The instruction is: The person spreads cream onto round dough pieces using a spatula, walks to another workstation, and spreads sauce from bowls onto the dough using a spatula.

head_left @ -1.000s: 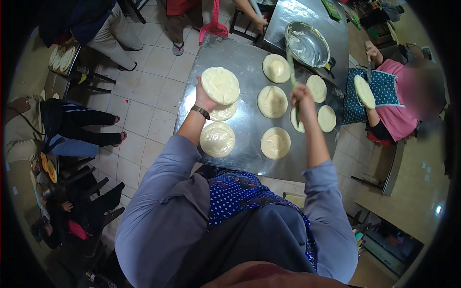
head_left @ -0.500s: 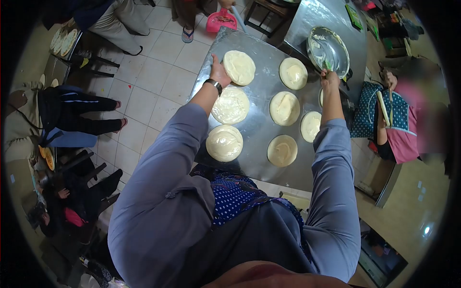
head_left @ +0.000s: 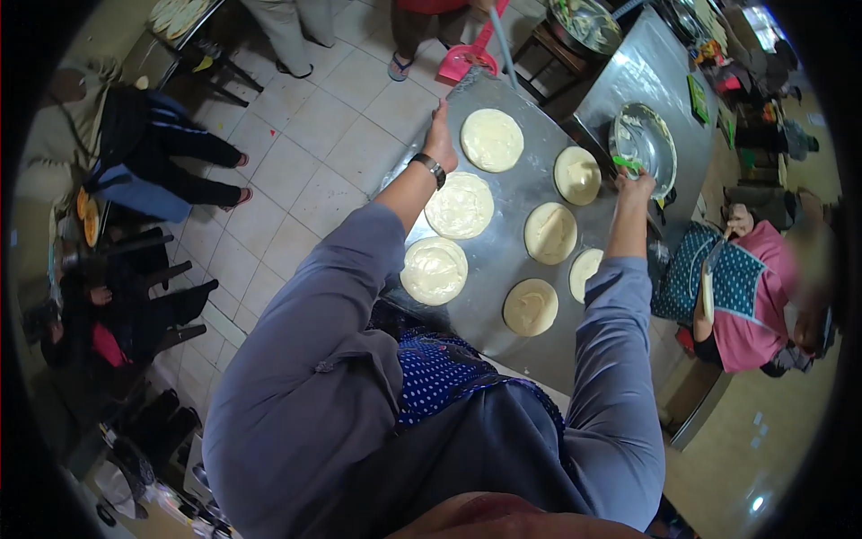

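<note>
My left hand [head_left: 439, 144] is open at the table's left edge, its fingers stretched out just beside the far-left dough round [head_left: 492, 140]; no clear contact shows. That round has a pale, creamy coating. Two more coated rounds, a middle one [head_left: 459, 205] and a nearer one [head_left: 435, 270], lie in the same row. My right hand [head_left: 636, 187] is closed around a green-handled spreading tool [head_left: 626, 163] at the rim of a steel bowl [head_left: 669, 135] smeared with cream. The tool's working end is hard to make out. Dough rounds with a dab of cream [head_left: 576, 175] lie between my hands.
The metal table [head_left: 480, 314] meets a second metal table [head_left: 620, 81] at right. A person in a dotted apron [head_left: 687, 269] works there holding a flat round. Beyond the far edge are a red dustpan [head_left: 465, 61] and a person's feet; others stand at left.
My left hand has come away from the far-left dough round. My right hand stays by the bowl with the green tool. The view has shifted, so the table appears lower and further right.
</note>
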The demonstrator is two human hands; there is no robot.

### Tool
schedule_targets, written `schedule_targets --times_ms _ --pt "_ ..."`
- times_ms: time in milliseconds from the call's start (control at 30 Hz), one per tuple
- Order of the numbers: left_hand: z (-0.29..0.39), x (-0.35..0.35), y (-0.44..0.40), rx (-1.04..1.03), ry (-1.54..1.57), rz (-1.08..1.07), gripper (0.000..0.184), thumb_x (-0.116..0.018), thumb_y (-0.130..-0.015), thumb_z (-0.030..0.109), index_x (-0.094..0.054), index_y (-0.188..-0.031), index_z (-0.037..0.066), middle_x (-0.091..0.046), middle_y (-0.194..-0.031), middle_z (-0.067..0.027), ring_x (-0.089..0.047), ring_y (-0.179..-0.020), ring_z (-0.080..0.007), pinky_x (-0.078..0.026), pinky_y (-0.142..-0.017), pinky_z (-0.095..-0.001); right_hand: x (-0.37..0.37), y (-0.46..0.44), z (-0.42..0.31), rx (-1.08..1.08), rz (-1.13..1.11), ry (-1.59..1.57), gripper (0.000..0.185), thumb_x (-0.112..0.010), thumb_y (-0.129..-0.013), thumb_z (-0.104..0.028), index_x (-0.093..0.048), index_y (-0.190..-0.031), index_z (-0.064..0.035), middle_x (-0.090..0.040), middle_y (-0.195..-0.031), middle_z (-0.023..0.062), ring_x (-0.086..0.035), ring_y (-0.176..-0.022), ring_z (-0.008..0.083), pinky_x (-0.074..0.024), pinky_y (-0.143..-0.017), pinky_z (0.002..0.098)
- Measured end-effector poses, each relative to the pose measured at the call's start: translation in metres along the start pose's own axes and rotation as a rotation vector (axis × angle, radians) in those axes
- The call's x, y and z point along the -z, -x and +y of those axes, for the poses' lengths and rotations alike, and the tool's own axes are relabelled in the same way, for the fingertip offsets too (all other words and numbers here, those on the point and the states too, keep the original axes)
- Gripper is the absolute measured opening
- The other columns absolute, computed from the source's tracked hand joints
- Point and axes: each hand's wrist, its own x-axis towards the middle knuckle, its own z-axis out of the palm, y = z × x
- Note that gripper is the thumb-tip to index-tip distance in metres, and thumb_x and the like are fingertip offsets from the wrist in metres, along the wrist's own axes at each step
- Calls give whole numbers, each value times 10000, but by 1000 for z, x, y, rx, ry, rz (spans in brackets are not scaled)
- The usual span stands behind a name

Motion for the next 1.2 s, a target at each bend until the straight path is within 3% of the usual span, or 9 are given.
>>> schedule_targets --times_ms 133,233,300,333,467,667,900,1000,1200 --pt "19 69 41 -128 -112 -46 938 -460 -846 652 -3 -1488 143 39 -1547 -139 -48 -1425 -301 -138 -1098 -558 -8 36 -3 32 -143 -63 321 -423 -863 -296 -520 -1081 -82 -572 -909 123 -553 -660 252 -420 -457 297" --pt "18 133 123 -298 -46 42 825 -449 -893 577 -90 -1482 124 -133 -1523 -133 -225 -1378 -296 -254 -1068 -509 28 -99 1 -124 -304 239 460 -401 -862 -392 -527 -1141 -48 -555 -1055 165 -538 -887 302 -444 -764 457" --pt "9 181 187 -292 -104 141 697 -452 -923 505 -219 -1447 110 -299 -1442 -105 -422 -1239 -259 -368 -984 -433 14 18 33 219 -170 193 424 -440 -856 -318 -516 -1160 -33 -531 -1131 149 -549 -839 295 -458 -609 365" --pt "3 204 218 -350 -86 205 697 -452 -923 505 -219 -1447 110 -299 -1442 -105 -422 -1239 -259 -368 -984 -433 21 41 47 252 -388 241 384 -477 -843 -253 -521 -1173 -61 -527 -1119 122 -543 -785 249 -435 -539 304" --pt "-61 293 331 -311 -333 519 595 -526 -913 398 -334 -1395 108 -466 -1315 -75 -522 -1088 -202 -415 -910 -383 22 133 115 124 -338 442 284 -566 -807 -178 -533 -1077 -97 -553 -1049 76 -544 -768 185 -388 -496 288" --pt "-218 399 455 -79 -297 882 611 -600 -877 351 -380 -1354 38 -539 -1238 -135 -544 -1034 -198 -461 -813 -337 68 281 231 508 -992 789 320 -582 -791 -63 -503 -1100 -88 -544 -1065 50 -532 -881 139 -411 -658 269" --pt "-379 489 572 96 -550 1293 530 -610 -814 393 -567 -1143 -20 -615 -1095 -185 -609 -922 -276 -494 -758 -382 158 454 342 644 -1989 1125 341 -575 -806 12 -511 -1130 -74 -553 -914 32 -513 -730 107 -413 -607 244" --pt "-410 514 608 184 -267 1308 509 -597 -820 400 -583 -1123 -10 -620 -1057 -167 -612 -865 -261 -497 -720 -402 188 524 383 597 -2229 1304 322 -570 -774 84 -533 -1068 -41 -538 -1030 77 -548 -749 136 -453 -637 255" --pt "-393 557 669 124 -6 1283 466 -580 -843 376 -581 -1155 30 -630 -899 -104 -606 -739 -233 -499 -613 -386 213 600 507 1073 -2850 1566 265 -635 -761 -51 -599 -1023 -40 -590 -1023 126 -606 -772 180 -491 -678 308"
